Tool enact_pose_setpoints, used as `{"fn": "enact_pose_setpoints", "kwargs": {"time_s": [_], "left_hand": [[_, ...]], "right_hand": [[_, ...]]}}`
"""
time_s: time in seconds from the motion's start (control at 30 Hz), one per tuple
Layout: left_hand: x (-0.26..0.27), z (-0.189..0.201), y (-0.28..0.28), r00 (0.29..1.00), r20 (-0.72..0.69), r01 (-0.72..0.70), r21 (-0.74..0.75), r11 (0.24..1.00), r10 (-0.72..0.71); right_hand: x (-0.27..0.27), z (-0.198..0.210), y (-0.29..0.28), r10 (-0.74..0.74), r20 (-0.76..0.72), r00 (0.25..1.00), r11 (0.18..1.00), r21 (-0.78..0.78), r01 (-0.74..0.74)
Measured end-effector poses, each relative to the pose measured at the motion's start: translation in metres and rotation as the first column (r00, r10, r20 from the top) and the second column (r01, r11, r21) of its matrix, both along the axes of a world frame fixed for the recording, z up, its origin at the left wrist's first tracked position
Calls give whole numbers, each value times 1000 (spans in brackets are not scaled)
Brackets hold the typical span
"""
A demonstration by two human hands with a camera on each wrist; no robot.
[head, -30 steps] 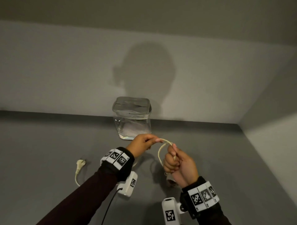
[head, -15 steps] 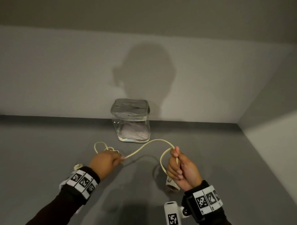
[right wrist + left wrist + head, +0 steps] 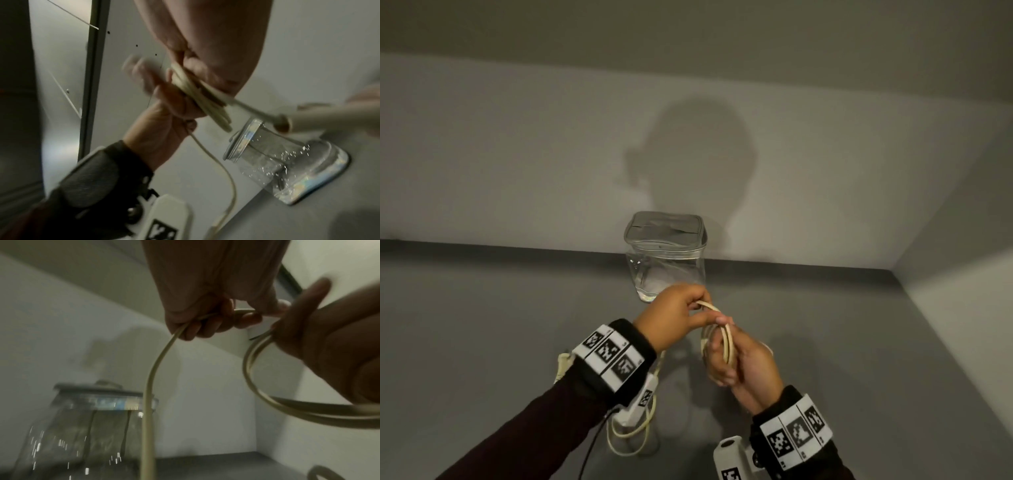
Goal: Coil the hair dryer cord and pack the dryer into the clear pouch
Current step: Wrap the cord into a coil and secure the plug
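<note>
The right hand (image 3: 748, 365) is closed around several loops of thin cream-coloured cord (image 3: 725, 346), and the left hand (image 3: 674, 320) pinches the next strand at the top of the coil. Slack trails onto the grey surface (image 3: 482, 325). Behind stands the clear, grey-lidded plastic pouch (image 3: 666, 253) against the wall, partly hidden by the hands.

Dim, motion-blurred wrist views

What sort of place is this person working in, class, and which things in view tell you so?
Probably a bare recording booth or test bench, not a lived-in room: a plain grey surface closed in by blank walls, and patterned marker bands with small cameras on both wrists.
</note>
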State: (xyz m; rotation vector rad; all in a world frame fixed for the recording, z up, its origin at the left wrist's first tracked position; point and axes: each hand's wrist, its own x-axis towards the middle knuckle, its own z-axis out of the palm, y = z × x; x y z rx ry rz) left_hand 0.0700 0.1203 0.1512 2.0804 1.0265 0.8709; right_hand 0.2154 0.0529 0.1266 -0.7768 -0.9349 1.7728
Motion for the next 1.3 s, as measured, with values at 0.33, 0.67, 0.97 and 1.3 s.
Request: {"fn": "enact_pose_setpoints", "kwargs": {"time_s": [0.33, 0.67, 0.97, 1.3], "left_hand": [[-87, -28, 26, 968, 114, -154, -430, 890, 223], [-92, -62, 26, 788, -19, -604, -218, 766, 616], [-21, -68, -47, 552, -807, 290, -49, 956, -209], [-22, 3, -20, 963, -270, 24, 172, 985, 23]], "right_hand": [[50, -8, 6, 100, -372, 923, 993, -15, -113], [13, 4, 4, 187, -140, 972, 981, -26, -192], [10, 1, 11, -100, -42, 994, 995, -10, 100], [-15, 1, -3, -46, 249, 967, 999, -13, 51]]}}
